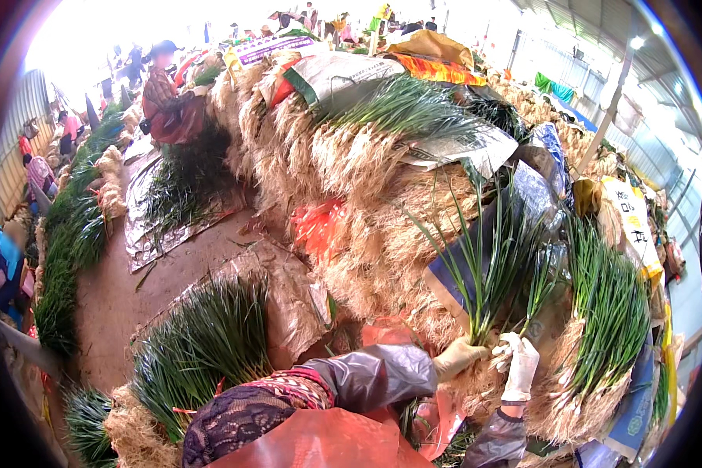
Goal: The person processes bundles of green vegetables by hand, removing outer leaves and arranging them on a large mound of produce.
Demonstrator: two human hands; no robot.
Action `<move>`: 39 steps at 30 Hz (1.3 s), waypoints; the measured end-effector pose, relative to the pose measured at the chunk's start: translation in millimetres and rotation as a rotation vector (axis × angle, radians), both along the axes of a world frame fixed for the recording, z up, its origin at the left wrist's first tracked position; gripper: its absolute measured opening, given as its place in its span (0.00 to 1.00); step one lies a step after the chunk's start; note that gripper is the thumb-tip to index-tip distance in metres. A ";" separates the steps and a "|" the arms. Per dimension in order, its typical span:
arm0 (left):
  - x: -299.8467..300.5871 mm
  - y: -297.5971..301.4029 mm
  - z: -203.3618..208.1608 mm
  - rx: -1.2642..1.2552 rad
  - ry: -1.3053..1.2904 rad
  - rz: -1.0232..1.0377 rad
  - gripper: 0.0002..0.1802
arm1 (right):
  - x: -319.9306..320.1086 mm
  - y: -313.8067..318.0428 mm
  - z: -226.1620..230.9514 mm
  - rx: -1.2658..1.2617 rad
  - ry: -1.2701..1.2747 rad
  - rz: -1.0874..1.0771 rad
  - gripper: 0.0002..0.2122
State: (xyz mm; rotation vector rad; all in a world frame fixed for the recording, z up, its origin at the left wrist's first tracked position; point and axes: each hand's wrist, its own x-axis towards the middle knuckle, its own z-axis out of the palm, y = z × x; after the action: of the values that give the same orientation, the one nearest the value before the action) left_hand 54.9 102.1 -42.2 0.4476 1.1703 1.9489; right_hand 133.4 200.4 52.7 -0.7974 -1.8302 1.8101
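My left hand [459, 357], in a cream glove, is closed around the base of a bunch of green onions [487, 273]. Their long leaves fan upward, against a dark blue sheet. Close beside it my right hand [518, 366], in a white glove, has its fingers curled at the foot of a smaller sprig of green onion [538, 292]; its fingertips are partly hidden. Pale stringy roots hang below both hands. Right of them stands a thick row of green onions [607, 300] with white bulbs and tangled roots.
A tall heap of rooted bundles [351, 164] rises ahead, partly covered by sacks [339, 74]. At lower left lies a large leafy pile [207, 339], beside crumpled brown sheeting [277, 281]. Another person [171, 101] sits at upper left. Red plastic [320, 441] covers my lap.
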 end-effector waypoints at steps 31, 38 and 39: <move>-6.6 -90.9 61.6 -0.063 -0.503 -0.430 0.11 | 27.5 -28.4 -39.5 1.218 0.122 0.183 0.08; -11.2 -112.4 94.1 -0.008 -0.430 -0.509 0.10 | 53.7 7.8 -58.0 0.745 -0.156 0.202 0.14; -9.5 -111.3 92.7 -0.043 -0.473 -0.504 0.10 | 57.6 -15.8 -15.7 0.143 -0.248 0.254 0.17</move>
State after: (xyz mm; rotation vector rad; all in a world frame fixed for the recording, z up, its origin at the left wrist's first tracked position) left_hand 45.4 -9.2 50.5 0.2107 0.7078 1.4767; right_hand 191.0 184.6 37.0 -0.7945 -2.2836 1.7667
